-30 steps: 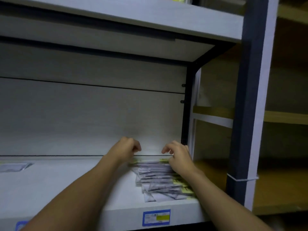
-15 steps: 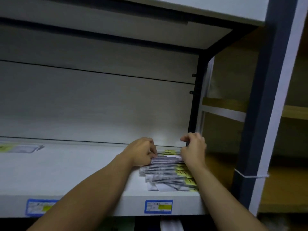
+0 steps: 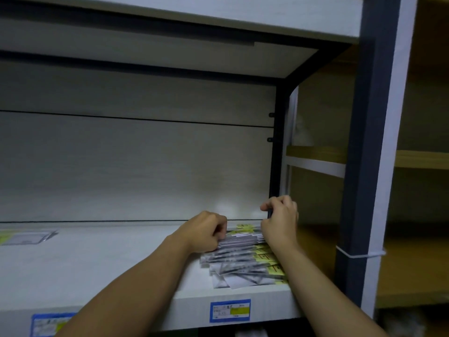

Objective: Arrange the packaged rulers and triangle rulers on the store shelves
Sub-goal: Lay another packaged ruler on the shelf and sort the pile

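A: What's the setting?

B: A dim store aisle: a white shelf (image 3: pixel 102 268) with a pale back panel, blue price labels (image 3: pixel 229 310) on its front edge, wooden shelving to the right.

A: And the rulers?

B: The packaged rulers (image 3: pixel 245 261), grey with yellow tags, lie fanned at the shelf's right end. The left hand (image 3: pixel 202 231) rests curled on them; the right hand (image 3: pixel 279 221) seems to pinch something dark above the stack.
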